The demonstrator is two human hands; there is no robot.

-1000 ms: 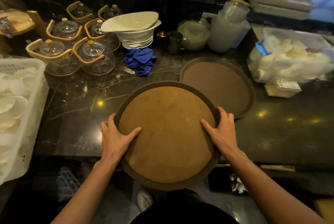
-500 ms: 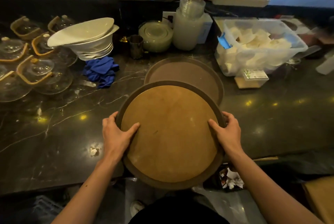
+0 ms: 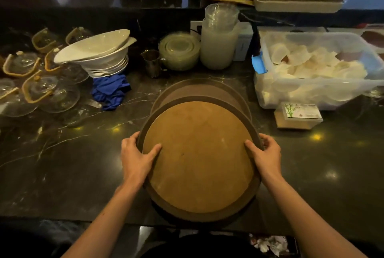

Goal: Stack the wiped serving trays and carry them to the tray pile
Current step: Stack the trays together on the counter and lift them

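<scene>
On the dark marble surface (image 3: 62, 164), seen from the head camera, everything can be placed from the round tray (image 3: 197, 153) held at the middle. The left hand (image 3: 135, 158) clasps its left rim, thumb lying across the tan inner face and fingers curled under the edge; the right hand (image 3: 265, 153) does the same on the right rim, so each grip is closed on that tray. Its near edge hangs past the front of the surface toward the person. Just beyond it, partly covered by its far edge, lies a second tray (image 3: 199, 89), darker and flat on the surface. Whether the two rims touch cannot be told.

Left of the held tray and farther back sits a crumpled blue cloth (image 3: 110, 93), and behind that a stack of white bowls (image 3: 99, 54). Farther left are glass lids (image 3: 41, 89) with tan handles. Right of the tray stands a clear plastic bin (image 3: 315, 70) of white paper cups, with a small box (image 3: 299, 115) in front of it.

The stacking step looks to be in hand: the held tray overlaps the second one but is not yet centred on it. The next move probably calls for pushing it away from the body until both rims line up, setting it down level, then regripping both trays from beneath to lift them together. No tray pile is in sight.
</scene>
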